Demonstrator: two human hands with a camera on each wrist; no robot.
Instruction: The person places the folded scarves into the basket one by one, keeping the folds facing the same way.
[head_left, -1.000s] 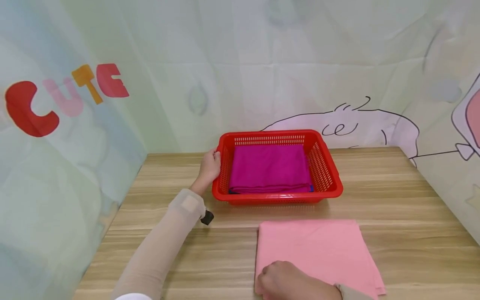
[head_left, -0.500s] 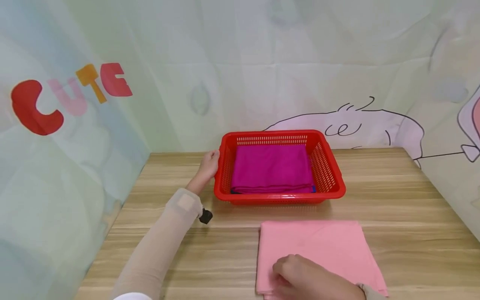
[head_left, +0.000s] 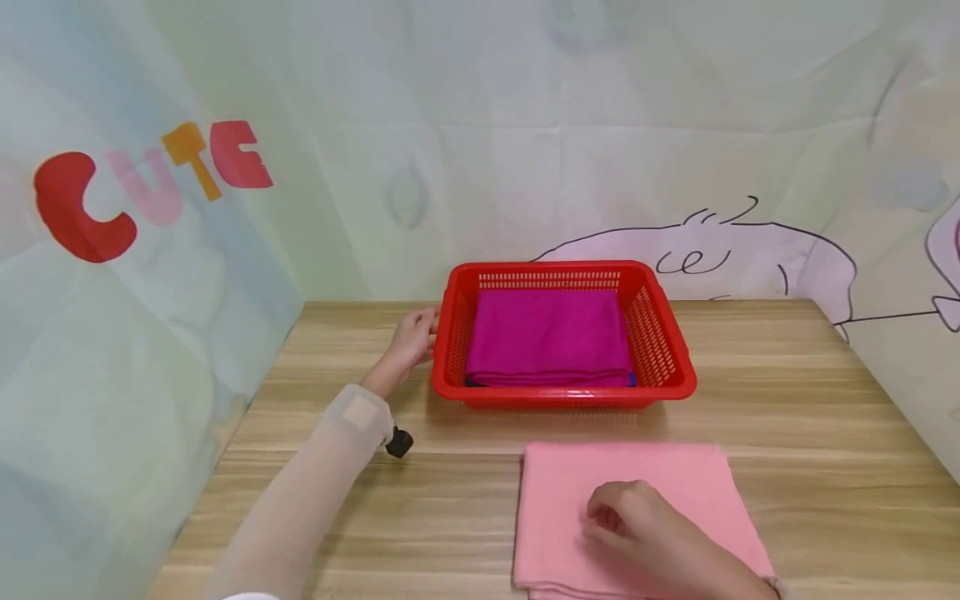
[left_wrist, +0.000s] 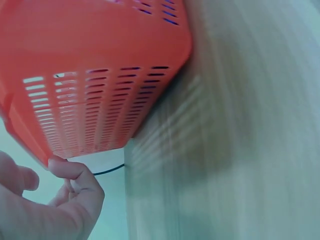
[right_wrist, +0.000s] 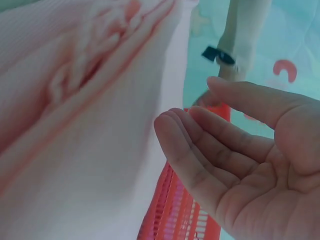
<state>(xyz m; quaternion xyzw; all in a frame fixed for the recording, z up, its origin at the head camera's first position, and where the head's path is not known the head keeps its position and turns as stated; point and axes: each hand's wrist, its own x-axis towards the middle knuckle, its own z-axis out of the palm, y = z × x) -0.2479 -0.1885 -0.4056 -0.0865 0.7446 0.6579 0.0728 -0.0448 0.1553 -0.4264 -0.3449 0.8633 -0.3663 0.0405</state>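
Note:
A red plastic basket [head_left: 562,392] with slotted sides stands toward the back of the table. Inside lies a folded magenta cloth [head_left: 551,333], with a bit of dark blue material [head_left: 632,380] peeking out underneath. At the basket's left side is my left hand [head_left: 414,337], fingers loosely bent; the left wrist view has a fingertip [left_wrist: 56,164] at the rim, thumb held apart. Nearer to me a folded pink cloth [head_left: 555,475] lies flat. My right hand [head_left: 652,529] hovers over it with relaxed, half-bent fingers, and nothing is in its palm in the right wrist view.
The wood-grain table [head_left: 420,500] meets printed fabric walls [head_left: 360,167] at the back and both sides. A small black device [head_left: 399,442] is strapped at my left wrist.
My left hand has loosened from the basket's left rim and drawn slightly down and away. My right hand has moved up and right from the pink cloth's lower left corner. Both cloths stay put.

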